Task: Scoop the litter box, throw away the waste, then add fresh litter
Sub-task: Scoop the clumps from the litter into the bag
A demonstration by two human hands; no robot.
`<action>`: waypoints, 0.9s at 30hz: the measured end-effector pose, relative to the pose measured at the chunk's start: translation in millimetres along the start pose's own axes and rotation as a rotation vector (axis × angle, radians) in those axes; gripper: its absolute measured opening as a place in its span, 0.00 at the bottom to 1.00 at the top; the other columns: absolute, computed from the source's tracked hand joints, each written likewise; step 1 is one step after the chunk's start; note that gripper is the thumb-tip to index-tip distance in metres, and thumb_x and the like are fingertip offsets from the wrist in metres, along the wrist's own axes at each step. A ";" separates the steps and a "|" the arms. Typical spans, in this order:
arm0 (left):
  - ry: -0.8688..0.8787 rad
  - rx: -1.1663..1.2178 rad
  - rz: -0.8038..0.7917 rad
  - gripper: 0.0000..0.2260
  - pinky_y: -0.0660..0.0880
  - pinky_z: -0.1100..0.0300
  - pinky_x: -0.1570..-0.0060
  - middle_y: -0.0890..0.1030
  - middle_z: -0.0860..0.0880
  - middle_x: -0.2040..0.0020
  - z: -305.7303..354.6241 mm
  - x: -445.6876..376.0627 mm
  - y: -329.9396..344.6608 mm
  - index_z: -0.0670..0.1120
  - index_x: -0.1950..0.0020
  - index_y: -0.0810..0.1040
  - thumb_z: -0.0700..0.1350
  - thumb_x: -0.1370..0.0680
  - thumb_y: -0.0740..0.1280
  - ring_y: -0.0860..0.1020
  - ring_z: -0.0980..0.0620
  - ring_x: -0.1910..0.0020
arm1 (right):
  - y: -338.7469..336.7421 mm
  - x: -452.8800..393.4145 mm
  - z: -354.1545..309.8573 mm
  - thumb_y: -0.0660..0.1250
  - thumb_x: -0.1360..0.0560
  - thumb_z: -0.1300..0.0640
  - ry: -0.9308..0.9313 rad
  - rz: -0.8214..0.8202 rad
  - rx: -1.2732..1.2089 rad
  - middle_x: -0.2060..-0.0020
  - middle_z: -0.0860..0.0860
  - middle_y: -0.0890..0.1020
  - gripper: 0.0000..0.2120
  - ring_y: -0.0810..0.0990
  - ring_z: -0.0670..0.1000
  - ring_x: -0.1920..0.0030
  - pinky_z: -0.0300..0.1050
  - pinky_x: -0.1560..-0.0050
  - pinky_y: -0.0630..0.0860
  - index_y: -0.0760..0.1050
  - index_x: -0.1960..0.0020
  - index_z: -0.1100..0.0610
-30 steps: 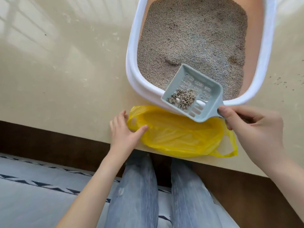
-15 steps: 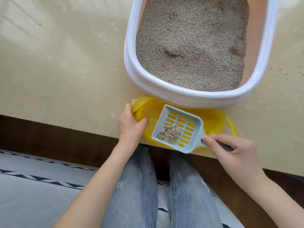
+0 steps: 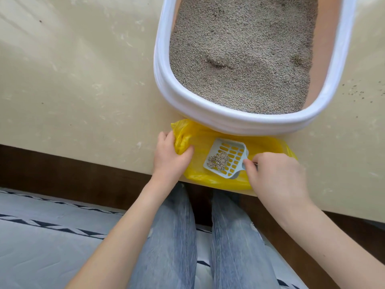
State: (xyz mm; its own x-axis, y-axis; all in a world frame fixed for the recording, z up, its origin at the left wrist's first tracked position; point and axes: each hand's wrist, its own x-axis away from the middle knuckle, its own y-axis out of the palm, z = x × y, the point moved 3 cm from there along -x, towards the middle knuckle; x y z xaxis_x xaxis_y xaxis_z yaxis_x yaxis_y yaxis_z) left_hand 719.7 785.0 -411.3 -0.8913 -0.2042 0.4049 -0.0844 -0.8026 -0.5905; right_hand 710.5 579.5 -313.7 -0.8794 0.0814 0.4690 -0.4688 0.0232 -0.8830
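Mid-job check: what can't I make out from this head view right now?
- Scoop handle: covered by the right hand.
- Far end of the litter box: cut off by the top edge.
- Inside of the yellow bag: blocked by the scoop and both hands; the left hand grips its edge.
- Clump on the scoop: too small to tell waste from litter.
- Fresh litter supply: none in view.

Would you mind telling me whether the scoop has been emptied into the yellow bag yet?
Not yet. The scoop holds a clump of litter on its slots, roughly level over the yellow bag, gripped by the right hand.
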 end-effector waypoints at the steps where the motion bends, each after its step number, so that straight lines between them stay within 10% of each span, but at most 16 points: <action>1: -0.022 0.059 -0.070 0.19 0.68 0.61 0.53 0.76 0.47 0.49 -0.7 0.6 -1.7 0.46 0.43 0.74 0.51 0.31 0.68 0.75 0.48 0.49 | -3.9 -2.3 -4.2 0.55 0.19 0.46 -0.003 0.003 0.033 0.65 0.53 0.77 0.16 0.76 0.57 0.61 0.43 0.68 0.62 0.70 0.63 0.52; 7: -0.051 0.349 -0.410 0.28 0.76 0.65 0.49 0.80 0.57 0.44 -10.0 3.3 -14.2 0.56 0.34 0.70 0.43 0.33 0.71 0.79 0.59 0.47 | -13.7 -10.0 -21.1 0.64 0.23 0.54 -0.052 0.003 0.218 0.66 0.49 0.74 0.19 0.81 0.56 0.58 0.41 0.74 0.51 0.58 0.67 0.52; 15: -0.039 -0.324 0.056 0.11 0.60 0.59 0.74 0.71 0.53 0.70 -15.3 -6.4 -35.5 0.51 0.59 0.67 0.44 0.33 0.68 0.69 0.47 0.69 | -23.1 -11.8 -26.3 0.66 0.24 0.56 0.007 -0.088 0.267 0.65 0.48 0.72 0.05 0.82 0.55 0.56 0.40 0.69 0.60 0.75 0.59 0.52; 22: -0.018 0.023 -0.101 0.11 0.67 0.72 0.68 0.74 0.56 0.65 -7.4 -4.5 -22.9 0.53 0.63 0.70 0.48 0.32 0.73 0.73 0.66 0.66 | -31.3 -13.6 -21.7 0.67 0.25 0.55 0.011 -0.030 0.259 0.66 0.47 0.71 0.15 0.82 0.55 0.57 0.39 0.72 0.57 0.65 0.68 0.53; 27: 0.054 0.104 0.021 0.14 0.62 0.68 0.74 0.66 0.54 0.73 -6.9 3.0 -21.6 0.47 0.66 0.66 0.42 0.27 0.70 0.65 0.58 0.73 | -32.7 -7.1 -14.1 0.68 0.26 0.54 0.012 -0.016 0.322 0.72 0.46 0.67 0.23 0.72 0.54 0.68 0.38 0.74 0.50 0.55 0.70 0.53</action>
State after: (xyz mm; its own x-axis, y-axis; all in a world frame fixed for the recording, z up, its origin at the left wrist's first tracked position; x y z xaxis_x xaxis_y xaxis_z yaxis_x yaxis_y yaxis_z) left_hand 715.7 805.6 -402.1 -0.9154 -0.1936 0.3529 -0.0206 -0.8530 -0.5215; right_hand 733.3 592.2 -288.4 -0.8714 0.0953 0.4812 -0.4867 -0.2914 -0.8236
